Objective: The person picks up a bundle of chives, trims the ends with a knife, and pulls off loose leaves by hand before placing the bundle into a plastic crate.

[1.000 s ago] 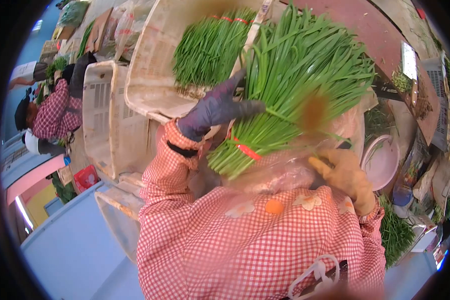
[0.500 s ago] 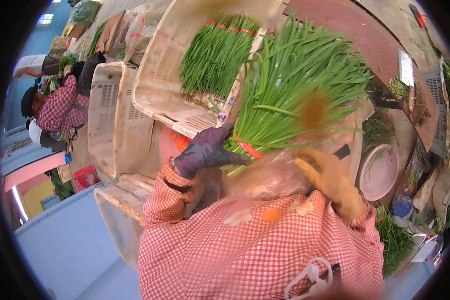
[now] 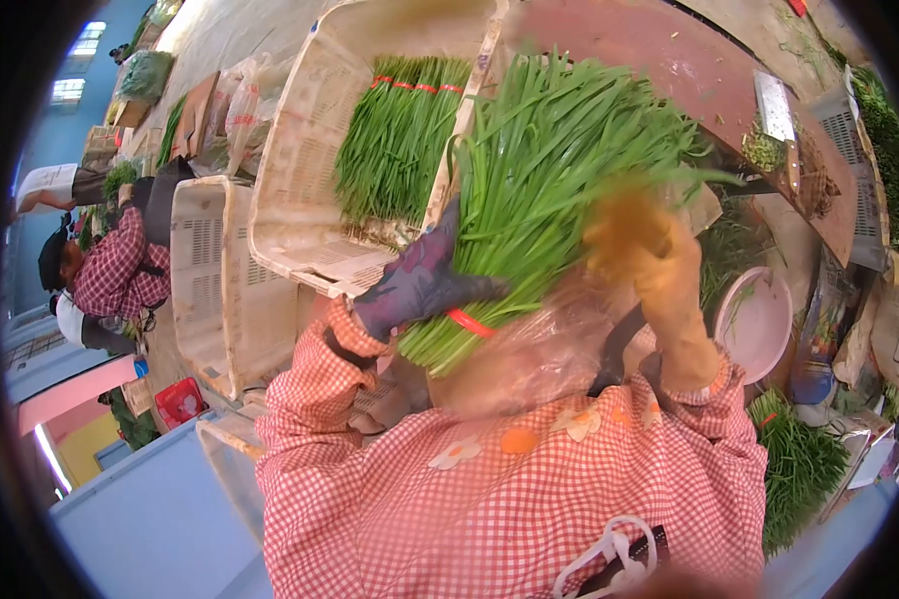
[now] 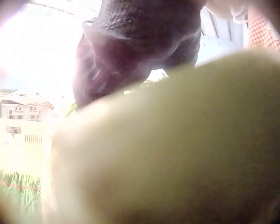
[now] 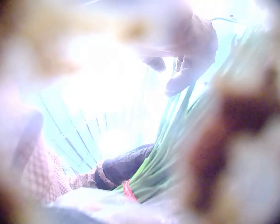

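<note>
My left hand, in a dark purple patterned glove, grips a bunch of garlic chives near its red band. The thumb lies across the stalks, and the fingers are mostly hidden behind them. Cut stalk ends point down toward my lap while the long leaves fan away to the upper right. In an orange-yellow glove, my right hand is at the bunch's right side. A blurry smudge covers its fingertips in the head view. The right wrist view shows bent fingers at the leaves; whether they pinch any, I cannot tell.
Ahead to the left, a white plastic crate holds banded chive bunches. A second crate stands farther left. A cleaver lies on the reddish board. A pink basin and more chives are at right. Another person works far left.
The right hand has risen from low beside the clear plastic to the leaves' right side. My left hand keeps its hold near the band, and the bunch has shifted slightly left in view.
</note>
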Motion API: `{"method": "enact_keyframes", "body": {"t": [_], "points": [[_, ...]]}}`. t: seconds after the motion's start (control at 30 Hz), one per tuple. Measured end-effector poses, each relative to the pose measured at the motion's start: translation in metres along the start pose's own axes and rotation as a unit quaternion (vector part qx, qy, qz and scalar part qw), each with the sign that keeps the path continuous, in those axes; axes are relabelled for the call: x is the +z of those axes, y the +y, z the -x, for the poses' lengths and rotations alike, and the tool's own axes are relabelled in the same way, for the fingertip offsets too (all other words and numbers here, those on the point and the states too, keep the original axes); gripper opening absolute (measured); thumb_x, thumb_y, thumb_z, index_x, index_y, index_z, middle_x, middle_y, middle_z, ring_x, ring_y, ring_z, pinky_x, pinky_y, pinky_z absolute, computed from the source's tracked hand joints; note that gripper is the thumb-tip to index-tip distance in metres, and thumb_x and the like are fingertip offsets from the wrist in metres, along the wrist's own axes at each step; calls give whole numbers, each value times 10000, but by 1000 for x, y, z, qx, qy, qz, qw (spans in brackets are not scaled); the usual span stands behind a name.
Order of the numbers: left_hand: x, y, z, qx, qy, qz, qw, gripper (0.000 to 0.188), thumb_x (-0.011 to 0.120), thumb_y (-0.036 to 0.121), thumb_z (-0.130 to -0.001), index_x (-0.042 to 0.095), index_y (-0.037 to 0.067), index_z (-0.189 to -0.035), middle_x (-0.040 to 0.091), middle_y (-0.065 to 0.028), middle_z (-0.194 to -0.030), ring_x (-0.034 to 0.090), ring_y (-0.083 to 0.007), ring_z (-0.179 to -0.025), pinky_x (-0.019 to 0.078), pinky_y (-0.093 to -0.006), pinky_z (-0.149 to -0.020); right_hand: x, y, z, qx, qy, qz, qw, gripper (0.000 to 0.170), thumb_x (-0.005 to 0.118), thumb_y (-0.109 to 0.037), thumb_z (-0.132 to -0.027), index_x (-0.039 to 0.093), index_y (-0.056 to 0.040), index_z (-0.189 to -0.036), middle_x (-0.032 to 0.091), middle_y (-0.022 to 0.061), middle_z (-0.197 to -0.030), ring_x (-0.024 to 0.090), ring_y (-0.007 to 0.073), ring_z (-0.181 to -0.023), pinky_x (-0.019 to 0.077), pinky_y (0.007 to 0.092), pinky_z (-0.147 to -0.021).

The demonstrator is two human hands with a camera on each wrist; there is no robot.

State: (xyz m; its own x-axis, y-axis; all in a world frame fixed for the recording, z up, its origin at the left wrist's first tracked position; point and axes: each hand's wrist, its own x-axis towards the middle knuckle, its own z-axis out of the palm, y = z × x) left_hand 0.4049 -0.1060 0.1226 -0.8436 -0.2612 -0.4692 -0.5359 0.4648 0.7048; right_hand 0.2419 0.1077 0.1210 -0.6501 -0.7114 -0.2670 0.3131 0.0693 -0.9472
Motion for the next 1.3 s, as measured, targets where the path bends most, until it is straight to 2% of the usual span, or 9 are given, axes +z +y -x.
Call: {"method": "enact_keyframes", "body": {"t": [0.23, 0.37, 0.7, 0.77, 0.87, 0.93, 1.07, 1.17, 1.3], "points": [[5, 7, -28, -18, 65, -49, 997, 1052, 786, 373, -830, 108, 14, -1550, 477, -235, -1433, 462, -294, -1339, 371, -379, -1107, 15, 1, -95, -18, 3, 28, 999, 442, 649, -224, -935, 559, 51, -1270, 671, 139, -1160, 676, 181, -964, 547, 271, -792], [-10, 1, -34, -55, 3, 145, 988, 1108, 783, 443, -822, 71, 27, -1562, 488, -233, -1422, 488, -273, -1303, 368, -368, -1111, 5, 0, -114, -24, -48, 26, 998, 452, 646, -217, -935, 549, 67, -1273, 674, 141, -1149, 680, 202, -978, 555, 286, -832], [-17, 24, -42, -49, 18, -45, 998, 1140, 827, 446, -764, 126, -8, -1540, 539, -228, -1375, 546, -331, -1254, 402, -386, -1090, 2, -7, -126, -36, -29, 51, 998, 417, 626, -194, -950, 562, 59, -1274, 663, 157, -1172, 667, 209, -1016, 543, 286, -857], [-23, 21, -55, -28, 15, -21, 999, 1067, 811, 442, -787, 182, 5, -1531, 551, -210, -1366, 548, -310, -1248, 405, -393, -1086, -16, -19, -113, -162, 89, 274, 944, 386, 604, -181, -964, 572, 49, -1272, 663, 153, -1170, 665, 210, -1016, 539, 289, -863], [-12, -29, -98, 92, 42, 70, 992, 791, 753, 323, -879, 329, 31, -1479, 591, -124, -1325, 582, -207, -1174, 460, -359, -1022, -37, -16, -88, -248, 191, 180, 932, 329, 565, -170, -991, 604, 23, -1254, 691, 123, -1104, 666, 178, -966, 530, 277, -816], [-17, -36, -114, 132, 3, 115, 985, 692, 734, 297, -890, 401, 28, -1434, 619, -97, -1270, 598, -177, -1124, 481, -330, -979, -40, -24, -26, -168, 188, 183, 950, 311, 561, -184, -995, 627, 13, -1227, 714, 87, -1002, 661, 140, -858, 504, 252, -723], [-27, -38, -141, 107, -34, 105, 988, 681, 713, 496, -845, 550, 20, -1303, 673, -106, -1116, 627, -189, -1007, 493, -324, -889, -42, 15, 18, 175, -56, 181, 966, 374, 626, -298, -962, 657, 6, -1177, 702, 70, -904, 619, 100, -746, 455, 230, -635], [-44, -14, -134, 56, -61, 80, 993, 617, 687, 537, -871, 642, 20, -1205, 688, -63, -1026, 614, -136, -892, 491, -308, -813, -23, 30, 18, 215, -62, 172, 959, 413, 628, -346, -957, 654, 24, -1139, 701, 88, -851, 613, 110, -677, 453, 241, -597], [-61, -16, -132, 4, -72, 15, 997, 616, 586, 577, -928, 664, 24, -1188, 662, -53, -960, 577, -138, -809, 479, -316, -796, -13, 23, -4, 102, 20, 157, 982, 479, 661, -435, -921, 651, 44, -935, 676, 78, -707, 598, 132, -562, 442, 261, -529]]}}
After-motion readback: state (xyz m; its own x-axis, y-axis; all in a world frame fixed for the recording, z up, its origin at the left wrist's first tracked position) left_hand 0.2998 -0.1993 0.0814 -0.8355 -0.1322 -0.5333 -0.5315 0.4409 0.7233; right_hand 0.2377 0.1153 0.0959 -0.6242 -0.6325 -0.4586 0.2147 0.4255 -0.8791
